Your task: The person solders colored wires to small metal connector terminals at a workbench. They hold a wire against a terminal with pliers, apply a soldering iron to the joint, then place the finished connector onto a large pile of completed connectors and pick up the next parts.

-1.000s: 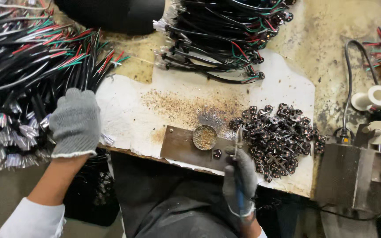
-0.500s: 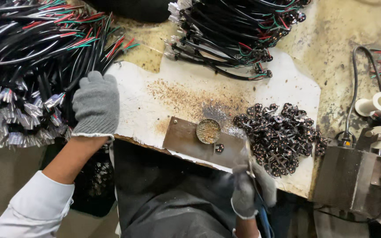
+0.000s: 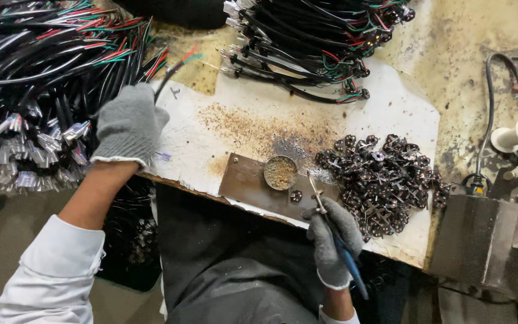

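**Picking a cable while the iron waits**

The left hand (image 3: 128,123), gloved, sits at the centre left of the frame with its fingers closed around a black cable (image 3: 169,73), at the edge of the big bundle (image 3: 37,66) in the upper left. The cable's coloured wire ends point up and right, over the white sheet (image 3: 235,108).

The right hand (image 3: 333,240), lower centre, grips a soldering iron (image 3: 331,231) in a fist. Its tip hangs just beside a round tin (image 3: 280,172) on a brown plate (image 3: 244,180). One small black part (image 3: 295,195) lies on that plate, near the tip; a heap of like parts (image 3: 379,180) lies to the right.

The step in hand looks like fetching a cable. The next move probably calls for bringing its bare wire ends to the lone part, steadily, within reach of the tip.
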Demonstrator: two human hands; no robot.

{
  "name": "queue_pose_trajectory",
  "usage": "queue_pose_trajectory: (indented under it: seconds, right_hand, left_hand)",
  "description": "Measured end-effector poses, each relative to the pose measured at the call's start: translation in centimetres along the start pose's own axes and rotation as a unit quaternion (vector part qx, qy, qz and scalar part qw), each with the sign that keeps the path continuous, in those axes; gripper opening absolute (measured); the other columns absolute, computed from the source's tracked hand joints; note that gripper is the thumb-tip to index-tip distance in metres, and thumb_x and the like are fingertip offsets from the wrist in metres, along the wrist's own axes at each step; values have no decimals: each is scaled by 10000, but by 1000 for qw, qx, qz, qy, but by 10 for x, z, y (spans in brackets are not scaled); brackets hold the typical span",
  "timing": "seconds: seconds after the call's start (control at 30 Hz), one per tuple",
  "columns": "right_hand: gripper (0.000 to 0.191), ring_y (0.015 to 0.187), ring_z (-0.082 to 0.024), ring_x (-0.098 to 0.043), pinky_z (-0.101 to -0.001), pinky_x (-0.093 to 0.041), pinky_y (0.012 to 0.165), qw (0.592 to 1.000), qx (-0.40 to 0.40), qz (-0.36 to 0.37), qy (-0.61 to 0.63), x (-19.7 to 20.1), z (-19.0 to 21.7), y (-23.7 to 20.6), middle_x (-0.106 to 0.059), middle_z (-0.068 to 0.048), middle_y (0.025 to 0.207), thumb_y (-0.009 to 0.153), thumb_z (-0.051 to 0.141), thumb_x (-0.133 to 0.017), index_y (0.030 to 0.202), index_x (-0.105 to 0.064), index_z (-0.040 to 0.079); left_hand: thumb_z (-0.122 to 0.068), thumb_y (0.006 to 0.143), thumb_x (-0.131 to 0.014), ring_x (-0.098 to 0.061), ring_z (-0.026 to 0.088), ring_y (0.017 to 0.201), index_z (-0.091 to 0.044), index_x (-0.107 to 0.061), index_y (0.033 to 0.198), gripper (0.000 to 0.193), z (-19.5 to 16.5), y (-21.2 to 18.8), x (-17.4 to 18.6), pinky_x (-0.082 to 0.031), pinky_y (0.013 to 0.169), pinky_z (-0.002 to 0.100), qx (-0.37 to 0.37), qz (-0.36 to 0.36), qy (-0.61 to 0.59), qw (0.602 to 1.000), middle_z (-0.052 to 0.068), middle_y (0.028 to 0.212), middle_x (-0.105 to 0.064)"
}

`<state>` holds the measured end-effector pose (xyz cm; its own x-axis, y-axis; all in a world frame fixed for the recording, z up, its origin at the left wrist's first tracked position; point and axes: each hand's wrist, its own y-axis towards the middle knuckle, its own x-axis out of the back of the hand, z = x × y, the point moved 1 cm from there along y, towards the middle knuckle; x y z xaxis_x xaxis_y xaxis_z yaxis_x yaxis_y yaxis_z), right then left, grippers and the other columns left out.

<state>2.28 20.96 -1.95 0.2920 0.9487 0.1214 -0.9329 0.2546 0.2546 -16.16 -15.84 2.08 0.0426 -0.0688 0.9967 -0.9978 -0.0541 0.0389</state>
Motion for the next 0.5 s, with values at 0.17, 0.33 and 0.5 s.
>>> queue_pose_trajectory:
  seconds: [0.17, 0.33, 0.5]
  right_hand:
    - [367, 554, -68, -620, -195, -445, 509, 995, -15, -74, 71, -2, 31, 5, -794, -137, 878, 1073, 147, -632, 1425, -558, 69]
    - [458, 587, -97, -604, -219, -463, 527, 990, -54, -16, 128, -21, 27, 11, -701, -138, 1057, 1005, 165, -669, 1432, -516, 103]
    - [440, 747, -66, -619, -206, -493, 639, 999, -18, -30, 33, 0, 0, -35, -750, -124, 1102, 1033, 64, -675, 1436, -501, 98]
  left_hand:
    - [-86, 1092, -548, -640, 302, 926, 37, -622, 1121, 146, -28, -32, 74, -543, 861, 400, -139, -247, -256, 924, 167, 991, -625]
    - [-42, 936, -505, -629, 184, 702, 11, -659, 1180, 294, -109, -110, 58, -536, 610, 280, -140, -28, -552, 822, 91, 906, -658]
    - [-119, 949, -610, -710, 263, 984, 13, -655, 1185, 275, -151, -173, -11, -571, 864, 382, -154, 237, -633, 721, 157, 1043, -718]
